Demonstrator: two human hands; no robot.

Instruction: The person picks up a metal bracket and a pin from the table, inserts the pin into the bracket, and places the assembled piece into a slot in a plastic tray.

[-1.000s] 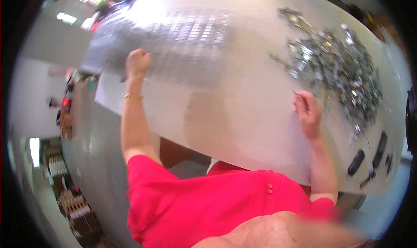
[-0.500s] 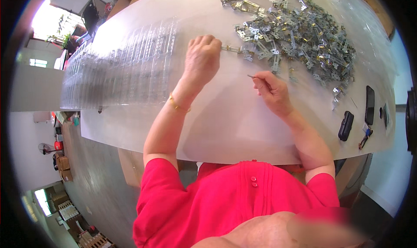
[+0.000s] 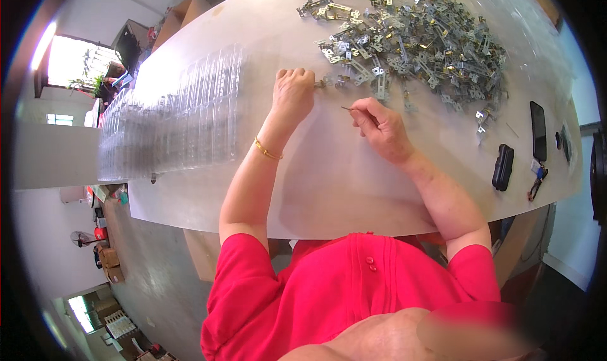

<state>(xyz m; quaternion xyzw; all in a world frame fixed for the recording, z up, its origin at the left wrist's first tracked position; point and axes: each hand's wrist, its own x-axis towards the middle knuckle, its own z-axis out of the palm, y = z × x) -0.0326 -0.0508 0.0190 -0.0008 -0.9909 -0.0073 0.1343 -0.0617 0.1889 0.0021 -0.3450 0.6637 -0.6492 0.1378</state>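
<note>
left hand (image 3: 292, 97): closed, pinching a small metal hinge (image 3: 322, 82) at the pile's edge
right hand (image 3: 379, 126): closed, holding a thin pin (image 3: 347, 109)
hinge pile (image 3: 417, 42): at 1 o'clock
clear trays (image 3: 171, 117): at 9 o'clock

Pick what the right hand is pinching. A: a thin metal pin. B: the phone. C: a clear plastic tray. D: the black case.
A: the right hand pinches a thin metal pin between its fingertips, while the black case and the phone lie untouched farther right and the clear trays sit off to the left.
</note>
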